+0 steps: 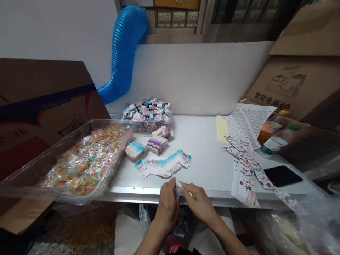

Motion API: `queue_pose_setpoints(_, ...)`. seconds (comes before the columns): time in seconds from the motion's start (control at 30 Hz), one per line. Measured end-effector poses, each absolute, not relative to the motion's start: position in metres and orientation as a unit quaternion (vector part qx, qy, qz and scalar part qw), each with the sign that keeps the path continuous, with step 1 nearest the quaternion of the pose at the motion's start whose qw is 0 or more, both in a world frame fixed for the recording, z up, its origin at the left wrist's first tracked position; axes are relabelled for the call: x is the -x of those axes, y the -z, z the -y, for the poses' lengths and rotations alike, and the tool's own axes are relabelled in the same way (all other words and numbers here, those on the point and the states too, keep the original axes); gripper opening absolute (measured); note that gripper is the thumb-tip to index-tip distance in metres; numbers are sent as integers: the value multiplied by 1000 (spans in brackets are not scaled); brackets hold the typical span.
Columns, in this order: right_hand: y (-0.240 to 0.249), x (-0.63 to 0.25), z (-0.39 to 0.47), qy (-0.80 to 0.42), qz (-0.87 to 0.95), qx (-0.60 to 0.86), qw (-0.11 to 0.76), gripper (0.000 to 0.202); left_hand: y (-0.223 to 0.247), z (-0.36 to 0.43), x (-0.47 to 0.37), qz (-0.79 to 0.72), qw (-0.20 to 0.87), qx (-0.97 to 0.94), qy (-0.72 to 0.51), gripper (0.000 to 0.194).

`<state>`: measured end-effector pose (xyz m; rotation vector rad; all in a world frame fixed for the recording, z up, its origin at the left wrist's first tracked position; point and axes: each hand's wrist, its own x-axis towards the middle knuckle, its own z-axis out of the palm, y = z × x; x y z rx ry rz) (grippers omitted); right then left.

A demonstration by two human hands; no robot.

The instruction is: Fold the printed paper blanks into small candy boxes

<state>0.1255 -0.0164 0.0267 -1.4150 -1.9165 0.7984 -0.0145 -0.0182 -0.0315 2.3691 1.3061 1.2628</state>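
At the table's front edge, my left hand (pixel 168 198) and my right hand (pixel 198 200) close on a small printed paper box (pixel 177 188) between them, blue and white. My fingers cover much of it, so whether it is folded shut is hidden. Just beyond my hands lies a fanned row of flat box blanks (pixel 164 165), white with blue ends. Behind that row sit a blue-edged stack of blanks (pixel 135 150) and a purple-edged stack (pixel 157 144). A clear tub (pixel 148 126) at the back is heaped with small folded boxes.
On the left stands a large clear tray (pixel 106 177) of small wrapped colourful pieces, beside a cardboard box (pixel 39 106). To the right are sticker strips (pixel 245 177), printed sheets (pixel 240 124), bottles (pixel 277 143) and a black phone (pixel 283 176). A blue hose (pixel 123 53) runs along the wall.
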Motion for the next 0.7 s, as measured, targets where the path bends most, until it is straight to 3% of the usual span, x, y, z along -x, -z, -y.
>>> queue_pose_setpoints(0.13,-18,-119,24,-57,808,542,226,40,38,19,15,-434,58,-803,-405,58)
queue_pose_setpoints(0.23,-10,-116,29,7,823,526,216,43,43,18,15,-442,48,-802,-398,58)
queue_pose_setpoints(0.47,-3,-113,38,-57,801,539,253,47,39,19,14,-427,65,-805,-406,59)
queue_pose_setpoints(0.63,1,-141,4,-229,782,518,261,36,47,32,24,-454,89,-815,-349,51)
queue_pose_setpoints(0.7,8,-158,-24,-175,748,579,274,35,49,39,27,-464,93,-827,-304,49)
